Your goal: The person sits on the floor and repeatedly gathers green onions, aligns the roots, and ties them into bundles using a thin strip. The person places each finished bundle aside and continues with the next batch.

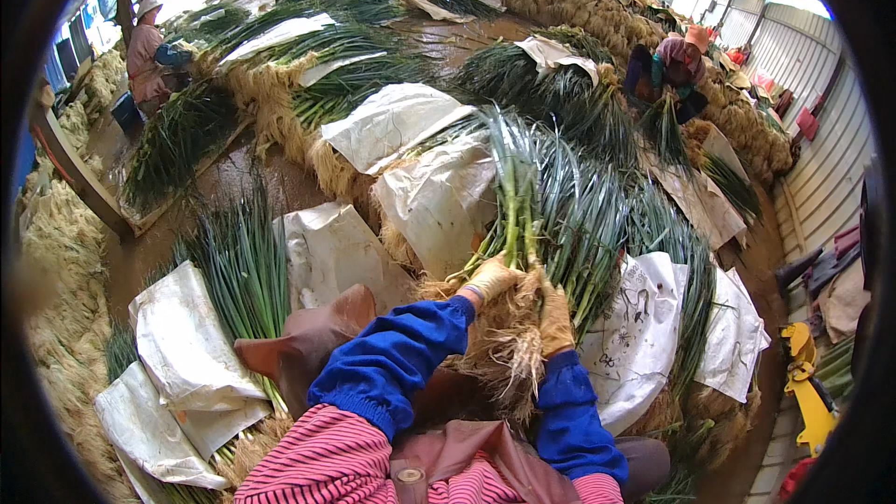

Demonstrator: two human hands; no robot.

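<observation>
My left hand [492, 278], in a pale work glove, closes around the lower stalks of a few scallions [516, 218]. Their green leaves point away from me. My right hand [555, 317], gloved as well, is closed on scallion stalks just above the roots, close beside the left. Pale stringy roots [521, 364] hang below and between both hands. A large heap of scallions [595, 224] lies directly beyond and to the right, leaves fanned outward. The fingertips of both hands are partly hidden by stalks and roots.
White plastic sheets [427, 203] cover bundles ahead; a printed sack [633, 336] lies at right. More scallions [245, 266] stand at left. One person [147, 59] sits far left, another [675, 70] works at upper right. A corrugated wall [826, 119] borders the right side.
</observation>
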